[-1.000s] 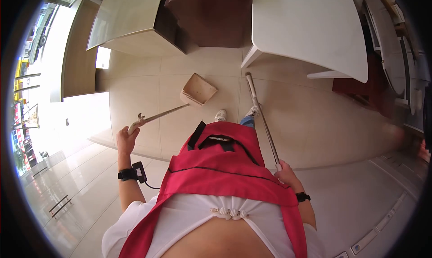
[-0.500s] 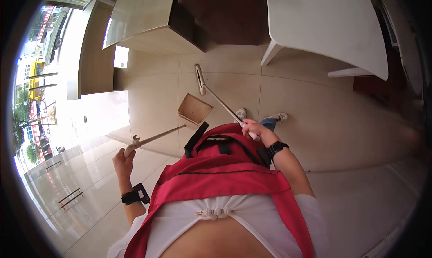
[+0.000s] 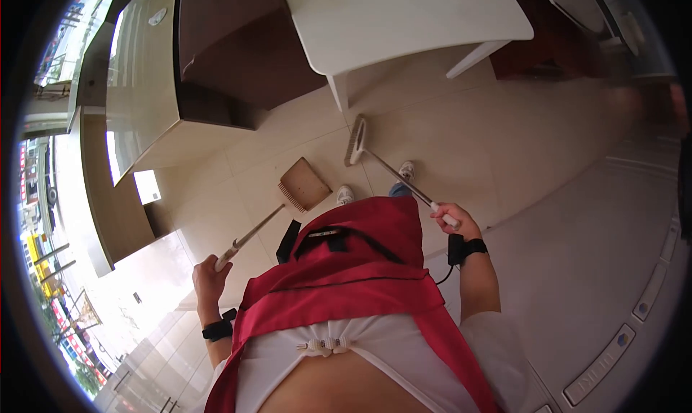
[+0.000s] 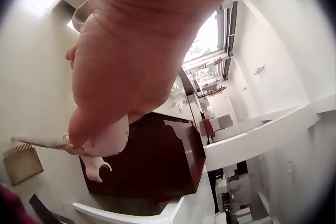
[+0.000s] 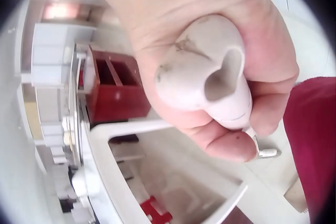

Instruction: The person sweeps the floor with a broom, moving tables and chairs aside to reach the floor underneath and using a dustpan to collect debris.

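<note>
Open tiled floor [image 3: 519,146] spreads wide to the right of the broom [image 3: 389,169], room enough for a long sweep. Ahead the white table [image 3: 404,16] bars the way, its near leg [image 3: 339,92] just beyond the broom's head. Left, a dark brown cabinet [image 3: 238,45] and a glass-topped counter [image 3: 140,74] hem in the dustpan [image 3: 304,184], leaving a narrow floor strip.

L wrist view: left hand [image 4: 136,40], blurred, fills the top & covers most of the long-handled cream plastic dustpan [image 4: 105,142]; only its hooked end shows below the thumb. R wrist view: right hand [image 5: 173,14] wraps the white plastic-gripped broom [image 5: 210,85]; shaft past the fingers hidden.
</note>
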`<action>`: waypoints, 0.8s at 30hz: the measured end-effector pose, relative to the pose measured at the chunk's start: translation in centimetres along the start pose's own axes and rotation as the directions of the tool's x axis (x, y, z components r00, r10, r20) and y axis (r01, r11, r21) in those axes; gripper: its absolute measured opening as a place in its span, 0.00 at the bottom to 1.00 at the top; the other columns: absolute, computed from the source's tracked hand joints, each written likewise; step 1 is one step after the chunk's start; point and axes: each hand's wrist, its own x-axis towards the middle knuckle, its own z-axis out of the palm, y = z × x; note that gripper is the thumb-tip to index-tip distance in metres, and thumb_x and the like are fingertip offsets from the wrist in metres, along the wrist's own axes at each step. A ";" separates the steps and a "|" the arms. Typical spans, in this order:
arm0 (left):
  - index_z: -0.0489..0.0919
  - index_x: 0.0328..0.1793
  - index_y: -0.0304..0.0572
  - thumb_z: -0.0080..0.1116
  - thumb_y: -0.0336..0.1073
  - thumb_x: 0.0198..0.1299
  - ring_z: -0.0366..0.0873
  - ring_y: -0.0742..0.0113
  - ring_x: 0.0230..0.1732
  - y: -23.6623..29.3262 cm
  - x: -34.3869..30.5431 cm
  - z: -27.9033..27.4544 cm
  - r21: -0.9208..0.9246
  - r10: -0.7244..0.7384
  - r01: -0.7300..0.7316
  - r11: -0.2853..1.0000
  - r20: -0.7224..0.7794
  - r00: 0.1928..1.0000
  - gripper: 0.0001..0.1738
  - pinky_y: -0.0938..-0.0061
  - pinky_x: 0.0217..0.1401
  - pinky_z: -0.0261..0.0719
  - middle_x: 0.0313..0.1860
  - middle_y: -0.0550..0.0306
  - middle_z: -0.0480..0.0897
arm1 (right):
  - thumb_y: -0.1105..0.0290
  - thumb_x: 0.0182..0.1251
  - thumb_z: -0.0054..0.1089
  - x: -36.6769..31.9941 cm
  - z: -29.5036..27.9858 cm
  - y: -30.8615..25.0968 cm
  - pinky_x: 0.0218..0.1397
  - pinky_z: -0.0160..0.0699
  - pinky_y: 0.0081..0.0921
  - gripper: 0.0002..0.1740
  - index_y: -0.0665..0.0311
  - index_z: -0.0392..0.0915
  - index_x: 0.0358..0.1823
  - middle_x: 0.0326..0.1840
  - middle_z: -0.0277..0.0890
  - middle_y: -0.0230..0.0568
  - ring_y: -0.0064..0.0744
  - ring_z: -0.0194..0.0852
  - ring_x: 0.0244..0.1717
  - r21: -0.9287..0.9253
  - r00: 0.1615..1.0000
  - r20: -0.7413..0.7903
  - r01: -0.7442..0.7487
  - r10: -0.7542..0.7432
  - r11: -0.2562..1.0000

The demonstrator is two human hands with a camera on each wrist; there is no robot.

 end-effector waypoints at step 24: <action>0.77 0.26 0.39 0.70 0.42 0.44 0.73 0.47 0.21 48.6 10.7 3.2 0.068 0.503 -0.507 0.859 0.065 0.862 0.16 0.62 0.25 0.69 0.18 0.45 0.75 | 0.71 0.57 0.56 4.7 -27.7 -18.1 0.33 0.72 0.10 0.05 0.64 0.74 0.33 0.30 0.71 0.33 0.17 0.69 0.33 0.694 0.822 -0.213 0.507 -0.527 0.511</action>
